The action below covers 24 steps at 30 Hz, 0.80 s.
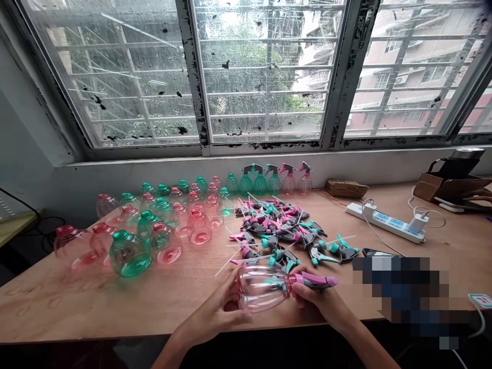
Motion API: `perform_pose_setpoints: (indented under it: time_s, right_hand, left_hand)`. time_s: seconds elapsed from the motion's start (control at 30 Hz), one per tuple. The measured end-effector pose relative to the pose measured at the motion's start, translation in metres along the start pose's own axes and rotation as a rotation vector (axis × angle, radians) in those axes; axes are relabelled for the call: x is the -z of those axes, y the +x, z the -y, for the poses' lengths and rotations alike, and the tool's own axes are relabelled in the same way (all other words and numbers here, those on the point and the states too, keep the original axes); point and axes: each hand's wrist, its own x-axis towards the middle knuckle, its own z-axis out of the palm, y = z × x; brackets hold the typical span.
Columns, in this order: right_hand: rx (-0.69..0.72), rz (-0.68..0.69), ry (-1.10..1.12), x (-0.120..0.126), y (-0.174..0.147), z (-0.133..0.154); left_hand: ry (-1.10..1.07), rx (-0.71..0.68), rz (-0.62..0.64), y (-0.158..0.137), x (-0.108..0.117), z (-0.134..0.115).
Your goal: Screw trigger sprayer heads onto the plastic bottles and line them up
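A clear pink bottle (262, 291) lies sideways above the table's front edge, its base to the left. My left hand (216, 307) is closed around the base end. At the bottle's neck, my right hand (321, 300) grips the pink and grey trigger sprayer (315, 280), which sits at the mouth. Whether its threads are fully engaged is hidden by my fingers. Just beyond lies a heap of loose trigger sprayers (279, 220), pink, green and grey, with thin clear tubes. To the left stand many open-mouthed bottles, such as a green one (128, 256) and a pink one (199, 228).
Several bottles with sprayers fitted, including a green one (260, 182), stand along the wall under the window. A brown package (346, 188), a white power strip (386, 223) with cables and a phone-like device (374, 253) lie to the right. A cardboard box (438, 187) stands farther right.
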Motion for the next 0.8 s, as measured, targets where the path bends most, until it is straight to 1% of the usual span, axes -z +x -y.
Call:
perform_pose_setpoints:
  time_s: [0.1, 0.17, 0.4, 0.47, 0.63, 0.8]
  right_hand:
    - [0.014, 0.008, 0.014, 0.0003, 0.0001, 0.0002]
    - [0.015, 0.01, 0.022, -0.0003, -0.0004, 0.0012]
    - [0.002, 0.012, 0.057, -0.0028, -0.003, 0.005]
    - [0.006, 0.02, 0.06, -0.002, -0.003, 0.0041]
    - [0.006, 0.027, 0.038, 0.0018, -0.0021, -0.0012]
    - [0.013, 0.029, 0.008, 0.0037, -0.0014, -0.005]
  left_hand:
    - [-0.016, -0.077, 0.019, 0.0006, -0.003, -0.0035]
    - [-0.034, -0.094, 0.039, 0.001, -0.0048, -0.0059]
    - [-0.006, -0.023, -0.01, -0.001, 0.0004, 0.0021]
    - [-0.016, -0.029, 0.006, -0.0008, 0.0007, 0.0033]
    - [-0.08, -0.097, 0.053, 0.0002, -0.0037, -0.0023]
    - [-0.106, -0.059, 0.032, 0.0011, -0.0033, -0.0014]
